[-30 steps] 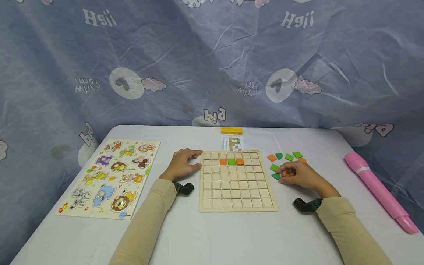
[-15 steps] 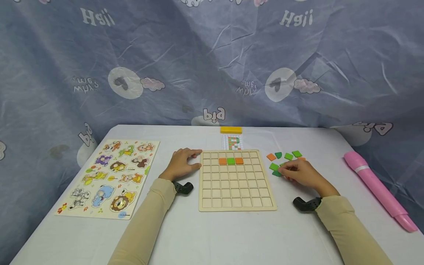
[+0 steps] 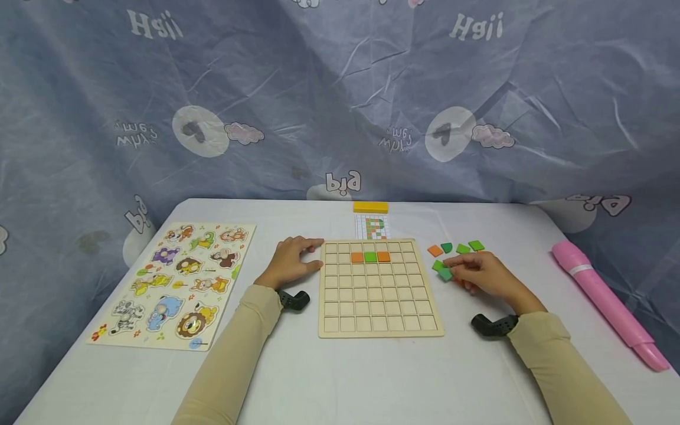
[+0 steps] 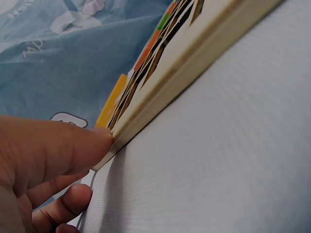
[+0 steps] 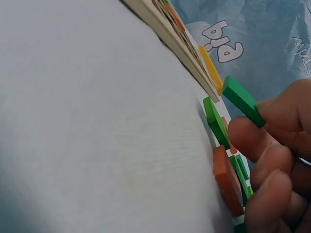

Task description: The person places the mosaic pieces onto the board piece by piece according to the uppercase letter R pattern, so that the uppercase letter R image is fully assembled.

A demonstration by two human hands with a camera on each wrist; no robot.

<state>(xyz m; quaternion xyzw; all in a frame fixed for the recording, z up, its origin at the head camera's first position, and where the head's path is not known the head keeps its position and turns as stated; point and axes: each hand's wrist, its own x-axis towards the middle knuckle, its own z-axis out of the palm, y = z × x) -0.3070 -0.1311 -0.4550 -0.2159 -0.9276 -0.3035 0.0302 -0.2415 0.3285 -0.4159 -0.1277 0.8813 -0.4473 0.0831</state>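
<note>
The right hand (image 3: 480,275) pinches a flat dark-green tile (image 5: 243,102) near loose orange and green tiles (image 3: 476,245), apart from the square pale-wooden grid board's (image 3: 380,294) right edge. The left hand (image 3: 289,261) (thumb and forefinger spread) touches its left edge. White cloth (image 3: 382,378) runs beneath; blue printed fabric (image 3: 319,88) hangs behind.

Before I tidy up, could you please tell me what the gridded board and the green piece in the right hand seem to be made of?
Gridded board: likely wood with a matte, bare look, judging by its pale tan colour and seemingly unpainted edge.
Green piece: painted wood or plastic, I can't tell which; its colour is even and its faces look smooth.
</note>
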